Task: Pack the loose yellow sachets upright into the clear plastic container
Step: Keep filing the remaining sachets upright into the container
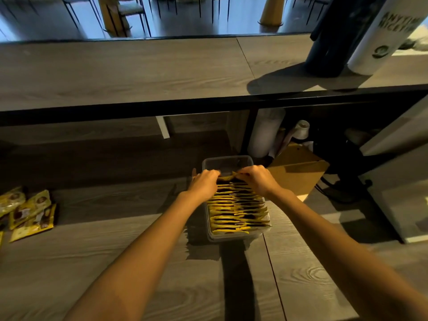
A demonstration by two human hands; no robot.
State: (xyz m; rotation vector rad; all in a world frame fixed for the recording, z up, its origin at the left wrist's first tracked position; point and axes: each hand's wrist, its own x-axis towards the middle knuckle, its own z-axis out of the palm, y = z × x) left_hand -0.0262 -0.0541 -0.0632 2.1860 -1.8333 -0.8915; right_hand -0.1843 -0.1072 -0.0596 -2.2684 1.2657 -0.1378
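Yellow sachet (pixel 231 175), seemingly upright, between hands (pixel 205 184) (pixel 257 180) inside plastic container (pixel 228 158)

Head-worn view, forward and down.

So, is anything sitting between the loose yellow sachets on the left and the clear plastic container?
Nothing visible: only bare grey wood-grain counter lies between the loose yellow sachets and the clear plastic container. Its far end is unfilled; the left hand and right hand hold the packed sachets beside that gap.
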